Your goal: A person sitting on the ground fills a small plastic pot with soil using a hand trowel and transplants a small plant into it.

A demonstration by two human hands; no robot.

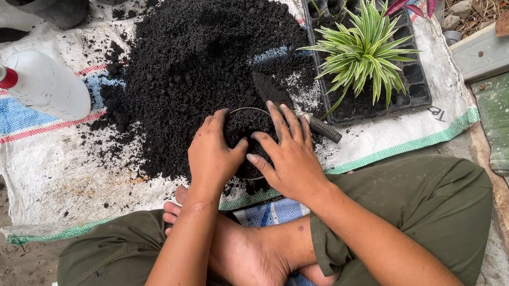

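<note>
2 hands met over a small black pot (251, 138) in the head view, and that pot serves as the landmark for everything else. It stood on a white woven sack (66, 169) spread on the ground, just in front of the person's crossed legs, close enough that neither arm had to stretch. The left hand (211, 153) cupped the pot's left rim and the right hand (288, 151) lay flat over its right side, fingers spread and pressing down on the dark soil inside; the hands were close together, clamped on the pot from both sides, which kept it steady while the fill was firmed.

Directly behind the pot rose a big heap of loose soil (205, 54), within easy scooping reach. A trowel (293, 105) lay just right of the pot, its blade resting on the heap's edge and its ribbed handle pointing toward the right hand, ready to pick up. Further right of the pot sat a black seedling tray (412, 75) carrying 1 striped green-and-white plant (363, 49), a leafy green cutting and a red-leaved one. Far to the left and behind the pot lay a white spray bottle (41, 82) with a red trigger, on its side. Well behind the pot, beyond the heap, stood 3 empty dark pots (56, 5) at the sack's far edge.
</note>
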